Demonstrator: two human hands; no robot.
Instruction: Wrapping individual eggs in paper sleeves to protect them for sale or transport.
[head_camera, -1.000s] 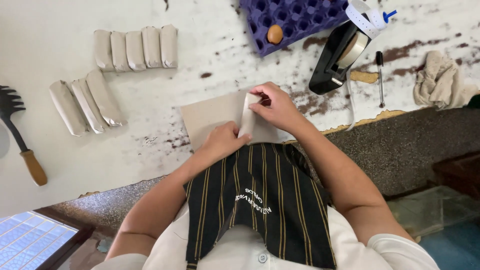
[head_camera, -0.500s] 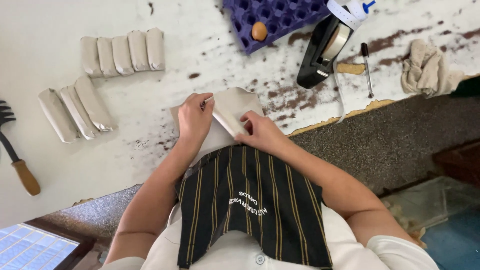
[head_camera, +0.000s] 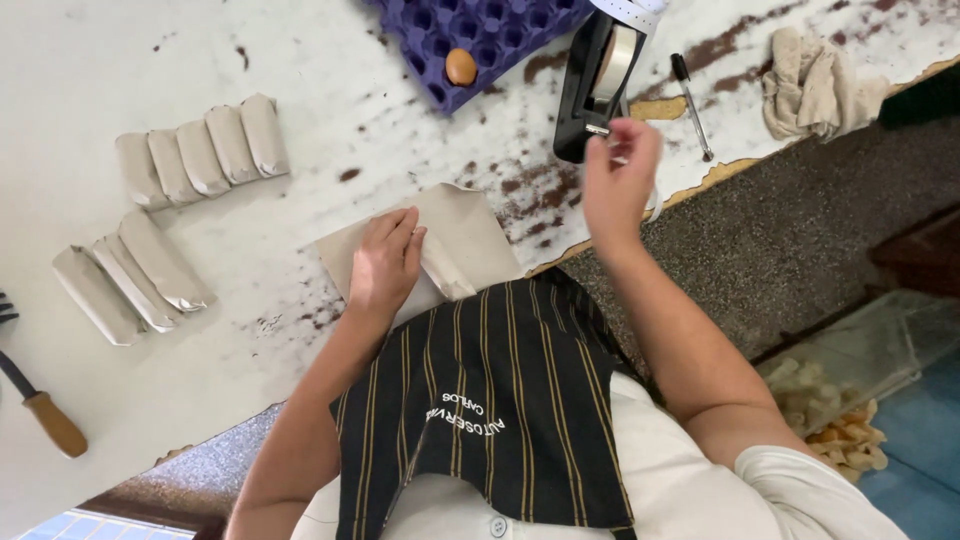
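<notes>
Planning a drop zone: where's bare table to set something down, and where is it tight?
Free: the white table top left, above the upper row of wrapped packets, and the strip between the lower packets and the near edge. Crowded: top right, where egg tray, tape dispenser, pen and cloth cluster by the right hand. The left hand pins the paper.

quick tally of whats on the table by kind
wrapped paper rolls: 7
half-wrapped paper parcel under the left hand: 1
egg tray: 1
egg: 1
tape dispenser by the right hand: 1
pen: 1
cloth: 1
wooden-handled tool: 1
total: 14
</notes>
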